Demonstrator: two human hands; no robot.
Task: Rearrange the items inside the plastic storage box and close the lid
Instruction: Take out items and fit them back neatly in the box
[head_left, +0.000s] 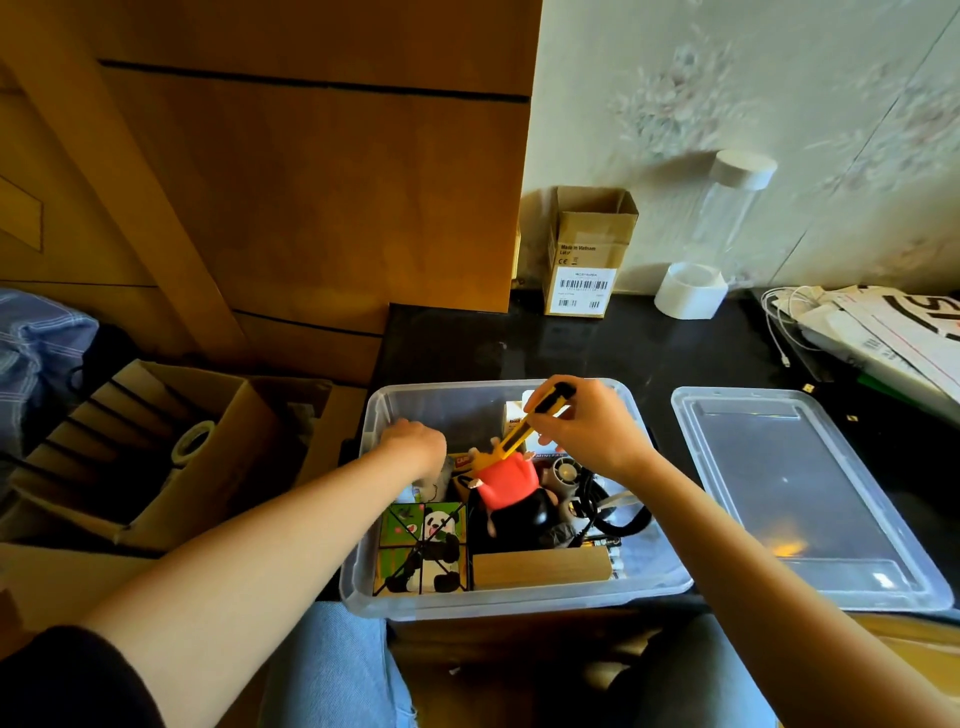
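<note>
The left hand (415, 441) reaches into the plastic storage box (654, 582) at its far left corner; its fingers are hidden, so I cannot tell their state. In the middle, the right hand (587, 431) pinches a yellow utility knife (540, 415) above the items. The lid (810, 499) lies flat just beside the box, at right.

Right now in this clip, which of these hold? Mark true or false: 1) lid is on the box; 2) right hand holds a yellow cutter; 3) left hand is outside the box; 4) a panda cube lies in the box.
1) False: the lid lies on the dark surface to the right of the plastic storage box.
2) True: the right hand holds the yellow cutter.
3) False: the left hand reaches inside it.
4) True: the panda cube sits in its near-left corner.
</note>
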